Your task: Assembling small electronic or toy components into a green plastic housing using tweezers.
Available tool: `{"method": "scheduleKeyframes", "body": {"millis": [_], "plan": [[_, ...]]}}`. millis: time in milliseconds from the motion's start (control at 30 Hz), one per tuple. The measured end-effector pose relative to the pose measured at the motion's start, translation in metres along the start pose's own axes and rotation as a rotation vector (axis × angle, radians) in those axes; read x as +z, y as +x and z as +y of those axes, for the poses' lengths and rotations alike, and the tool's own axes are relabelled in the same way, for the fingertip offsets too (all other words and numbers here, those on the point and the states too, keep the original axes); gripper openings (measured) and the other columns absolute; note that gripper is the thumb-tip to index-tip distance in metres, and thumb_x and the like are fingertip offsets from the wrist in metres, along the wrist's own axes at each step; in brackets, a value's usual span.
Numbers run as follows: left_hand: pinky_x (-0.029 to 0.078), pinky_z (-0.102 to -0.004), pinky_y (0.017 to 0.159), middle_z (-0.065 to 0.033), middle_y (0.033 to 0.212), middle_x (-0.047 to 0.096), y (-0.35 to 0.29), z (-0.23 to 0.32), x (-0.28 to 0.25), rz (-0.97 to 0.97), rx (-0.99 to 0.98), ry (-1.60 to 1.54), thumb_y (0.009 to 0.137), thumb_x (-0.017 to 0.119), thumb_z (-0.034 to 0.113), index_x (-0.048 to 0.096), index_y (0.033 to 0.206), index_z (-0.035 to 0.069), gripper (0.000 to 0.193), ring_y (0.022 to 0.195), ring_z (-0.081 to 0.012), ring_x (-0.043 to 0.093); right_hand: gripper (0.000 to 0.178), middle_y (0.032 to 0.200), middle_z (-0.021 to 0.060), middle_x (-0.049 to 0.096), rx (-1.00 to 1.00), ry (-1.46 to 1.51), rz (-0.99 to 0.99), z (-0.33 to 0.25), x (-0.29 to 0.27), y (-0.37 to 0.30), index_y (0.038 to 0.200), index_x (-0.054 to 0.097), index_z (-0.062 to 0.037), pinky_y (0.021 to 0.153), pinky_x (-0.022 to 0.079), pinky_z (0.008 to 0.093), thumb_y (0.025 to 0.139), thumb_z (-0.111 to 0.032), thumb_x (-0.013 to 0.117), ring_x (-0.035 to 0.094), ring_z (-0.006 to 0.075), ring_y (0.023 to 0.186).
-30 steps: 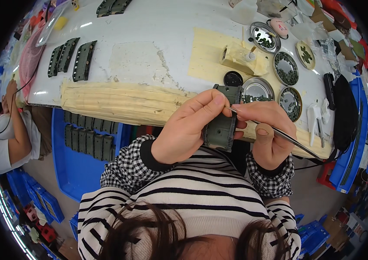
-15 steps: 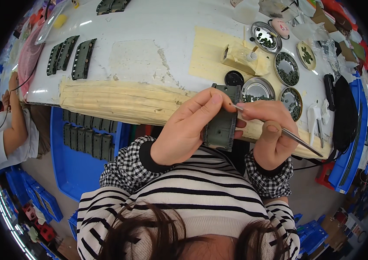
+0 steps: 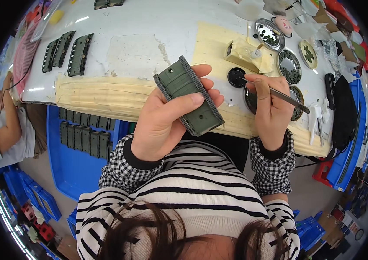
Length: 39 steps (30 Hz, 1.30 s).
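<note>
My left hand [image 3: 166, 117] is closed round a dark green rectangular part [image 3: 183, 89] with ribbed edges and small holes, its thumb lying across the top face. The part is tilted above the table's front edge. Between thumb and fingers my right hand [image 3: 273, 102] grips metal tweezers [image 3: 290, 100]. Their tip reaches the small round black dish [image 3: 237, 77]; whether it touches what is inside I cannot make out. Next to that dish, partly behind my right hand, are a steel dish [image 3: 250, 99] and another round dish [image 3: 297, 113] with small dark green pieces.
More dishes of small green pieces, among them a steel one [image 3: 289, 67], stand at the right. A tape-covered box [image 3: 240, 53] sits behind the black dish. Similar green parts [image 3: 80, 54] lie at far left and in a blue bin [image 3: 69, 169]. A co-worker's arm [image 3: 11, 117] shows at left.
My left hand has drawn the green part left and turned it to a slant. My right hand has moved the tweezers away from it to the black dish.
</note>
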<state>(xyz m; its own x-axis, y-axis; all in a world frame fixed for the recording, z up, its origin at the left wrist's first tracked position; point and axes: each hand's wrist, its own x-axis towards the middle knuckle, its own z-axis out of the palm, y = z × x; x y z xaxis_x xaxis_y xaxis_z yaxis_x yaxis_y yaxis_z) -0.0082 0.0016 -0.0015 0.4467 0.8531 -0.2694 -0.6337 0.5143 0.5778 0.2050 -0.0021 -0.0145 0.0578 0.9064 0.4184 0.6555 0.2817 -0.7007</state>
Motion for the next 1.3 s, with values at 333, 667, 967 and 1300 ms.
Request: {"method": "scheduleKeyframes", "body": {"millis": [333, 667, 967, 1300], "plan": [[0.055, -0.039, 0.09, -0.0193, 0.122, 0.057, -0.002, 0.002, -0.001, 0.078, 0.036, -0.001, 0.094, 0.052, 0.008, 0.04, 0.133, 0.005, 0.04, 0.111, -0.0245, 0.06, 0.016, 0.076, 0.0042, 0.067, -0.013, 0.015, 0.025, -0.001, -0.001, 0.0, 0.094, 0.071, -0.0044, 0.07, 0.043, 0.0295, 0.094, -0.013, 0.058, 0.051, 0.0179, 0.075], [0.053, -0.0374, 0.095, -0.0203, 0.127, 0.054, 0.002, 0.0, 0.003, 0.107, -0.044, -0.218, 0.092, 0.052, 0.006, 0.043, 0.131, 0.001, 0.04, 0.114, -0.0243, 0.058, 0.026, 0.092, 0.0133, 0.069, -0.165, 0.401, -0.049, -0.036, -0.015, -0.012, 0.097, 0.068, 0.001, 0.082, 0.049, 0.0348, 0.097, -0.017, 0.05, 0.064, 0.0263, 0.092], [0.053, -0.0352, 0.094, -0.0201, 0.125, 0.055, 0.004, -0.002, 0.003, 0.084, -0.071, -0.274, 0.092, 0.052, 0.005, 0.045, 0.129, 0.001, 0.038, 0.112, -0.0246, 0.059, 0.022, 0.104, 0.0163, 0.069, -0.084, 0.465, -0.139, -0.039, -0.015, -0.014, 0.101, 0.067, 0.0013, 0.082, 0.05, 0.0332, 0.096, -0.016, 0.054, 0.064, 0.0236, 0.089], [0.052, -0.0359, 0.096, -0.0192, 0.123, 0.056, 0.006, -0.005, 0.002, 0.079, -0.076, -0.291, 0.092, 0.054, 0.005, 0.046, 0.127, 0.0, 0.037, 0.11, -0.0238, 0.06, 0.021, 0.102, 0.0163, 0.07, -0.077, 0.418, -0.151, -0.04, -0.017, -0.014, 0.1, 0.068, 0.0009, 0.084, 0.05, 0.0339, 0.096, -0.014, 0.054, 0.065, 0.0248, 0.09]]}}
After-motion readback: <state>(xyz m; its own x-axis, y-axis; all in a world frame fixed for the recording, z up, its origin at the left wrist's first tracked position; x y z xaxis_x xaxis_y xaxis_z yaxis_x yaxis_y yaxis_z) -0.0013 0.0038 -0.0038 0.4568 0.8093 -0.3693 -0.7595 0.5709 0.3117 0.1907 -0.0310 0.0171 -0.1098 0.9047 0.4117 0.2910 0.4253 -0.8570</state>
